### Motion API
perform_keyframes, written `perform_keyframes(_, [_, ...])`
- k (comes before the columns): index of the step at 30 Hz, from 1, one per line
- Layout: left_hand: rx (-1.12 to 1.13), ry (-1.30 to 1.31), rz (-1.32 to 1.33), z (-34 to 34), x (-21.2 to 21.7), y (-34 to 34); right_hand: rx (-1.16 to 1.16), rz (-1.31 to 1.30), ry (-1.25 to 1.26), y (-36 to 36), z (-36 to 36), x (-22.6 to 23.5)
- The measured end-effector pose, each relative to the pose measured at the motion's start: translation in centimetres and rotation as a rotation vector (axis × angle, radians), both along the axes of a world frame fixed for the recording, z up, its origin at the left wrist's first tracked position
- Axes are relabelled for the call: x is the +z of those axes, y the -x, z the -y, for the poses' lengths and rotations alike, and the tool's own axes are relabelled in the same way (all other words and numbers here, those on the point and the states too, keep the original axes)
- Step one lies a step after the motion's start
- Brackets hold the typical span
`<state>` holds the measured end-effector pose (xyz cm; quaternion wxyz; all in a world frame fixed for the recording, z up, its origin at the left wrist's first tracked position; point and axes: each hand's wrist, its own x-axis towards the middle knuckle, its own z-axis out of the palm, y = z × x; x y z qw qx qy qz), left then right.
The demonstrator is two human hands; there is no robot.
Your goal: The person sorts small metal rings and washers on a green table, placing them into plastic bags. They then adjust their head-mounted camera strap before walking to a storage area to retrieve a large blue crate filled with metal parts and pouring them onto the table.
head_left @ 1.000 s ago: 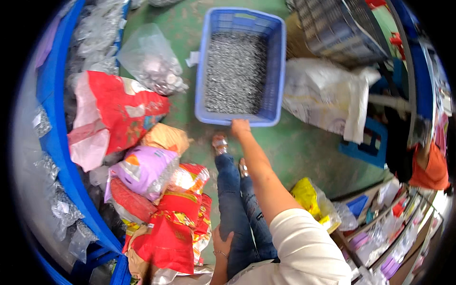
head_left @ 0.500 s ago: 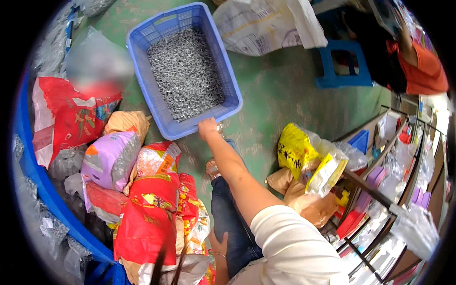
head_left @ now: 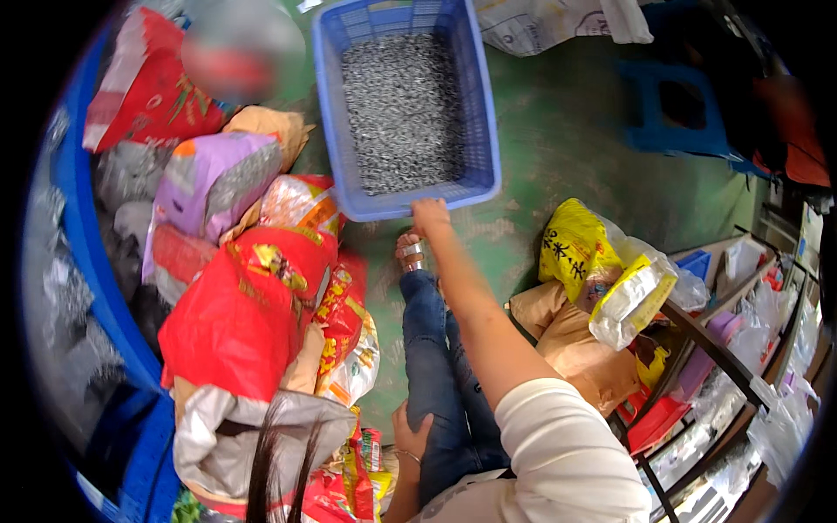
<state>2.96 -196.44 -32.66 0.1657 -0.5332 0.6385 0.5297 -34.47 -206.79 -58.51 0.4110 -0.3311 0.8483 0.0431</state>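
A blue plastic basket (head_left: pixel 494 131) stands on the floor in front of me. A mass of small silvery metal pieces (head_left: pixel 401 113) covers its bottom, too blurred to make out singly. My right hand (head_left: pixel 429 215) is closed over the middle of the basket's near rim, with the arm stretched straight out. Lower down, my left hand (head_left: pixel 410 438) lies on my jeans-clad leg, holding nothing. The bracelet wrist beside it is partly out of sight.
Red bags (head_left: pixel 235 322) and a purple bag (head_left: pixel 205 187) crowd the left, beside a blue container edge (head_left: pixel 83 200). At right are a yellow bag (head_left: pixel 571 248), brown sacks (head_left: pixel 584 366) and a shelf rack. A blue stool (head_left: pixel 645 109) and another person (head_left: pixel 789 122) are farther right.
My view has turned and shifted. With my right hand still on its rim, the basket has come closer to my foot and the red bags. My left hand stays on my leg.
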Motion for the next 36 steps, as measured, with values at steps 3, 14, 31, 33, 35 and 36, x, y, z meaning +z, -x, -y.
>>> perform_keyframes(3, [-0.001, 0.057, 0.050, -3.9, 0.9, -1.8, 0.028, -0.008, -0.014, -2.4, -2.9, -0.3])
perform_keyframes(14, [-0.044, 0.086, 0.138, -16.2, 2.9, -13.2, 0.177, 0.004, -0.059, -12.6, -14.1, 0.6])
perform_keyframes(31, [-0.098, 0.060, 0.119, -28.2, 1.7, -32.4, 0.138, -0.001, -0.129, -31.4, -29.0, 1.3])
perform_keyframes(33, [-0.175, 0.159, 0.134, -31.1, 1.7, -34.0, 0.144, 0.004, -0.124, -33.7, -31.0, 1.4])
perform_keyframes(35, [-0.113, 0.144, 0.100, -33.2, 2.7, -36.0, 0.131, -0.002, -0.111, -36.4, -33.3, 1.1])
perform_keyframes(36, [-0.083, 0.132, 0.086, -34.2, 3.3, -37.0, 0.123, -0.001, -0.109, -37.9, -34.7, 0.9])
